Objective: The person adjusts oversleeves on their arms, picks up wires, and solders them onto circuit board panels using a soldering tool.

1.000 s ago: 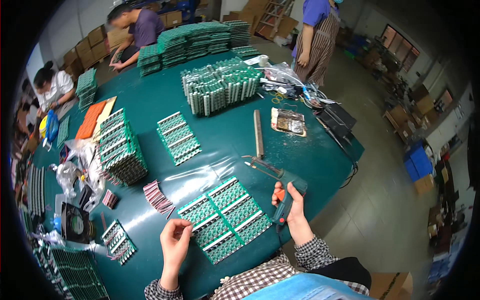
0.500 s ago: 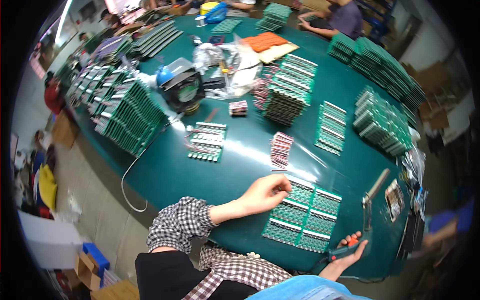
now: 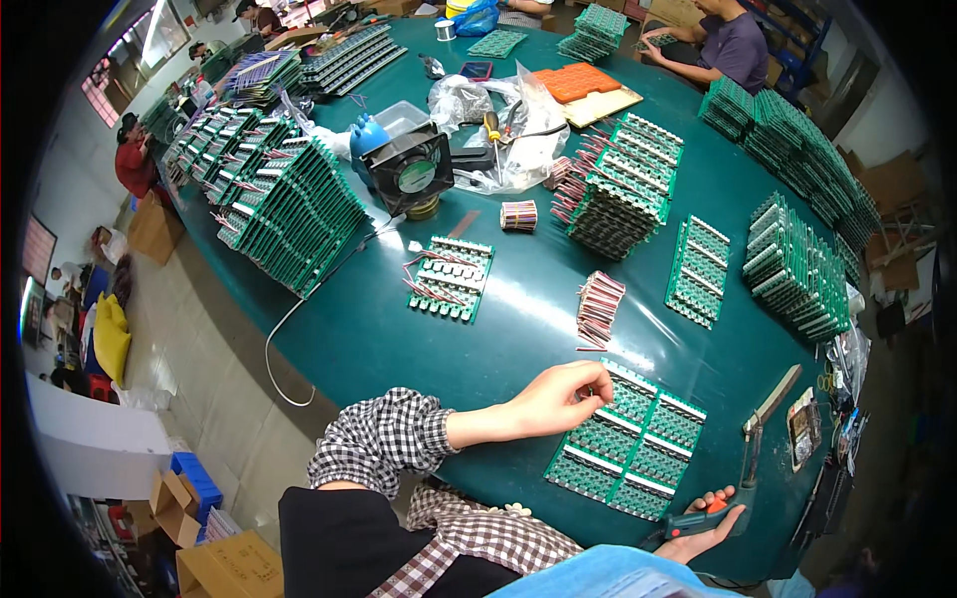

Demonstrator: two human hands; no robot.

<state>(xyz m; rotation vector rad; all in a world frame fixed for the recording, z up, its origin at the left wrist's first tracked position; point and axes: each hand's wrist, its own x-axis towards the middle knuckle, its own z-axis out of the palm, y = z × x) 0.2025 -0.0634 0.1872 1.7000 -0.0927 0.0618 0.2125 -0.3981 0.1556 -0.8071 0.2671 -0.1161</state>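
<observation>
My left hand hovers at the upper left edge of a panel of green circuit boards with white strips. Its thumb and fingers are pinched, and whatever lies between them is too small or hidden to name. Low on the right, my right hand is wrapped round a dark green soldering gun with an orange trigger, beside the panel's lower right corner. Just beyond the panel lies a bunch of short red, black and white wires.
Wired boards form a stack behind the wires. A single board and more stacks stand right. Left are a partly wired board, a black fan and a tall board pile. A co-worker sits across the table.
The view has swung, so everything sits farther right and the picture is sharper. Both hands keep about the same places beside the panel, with the same grips.
</observation>
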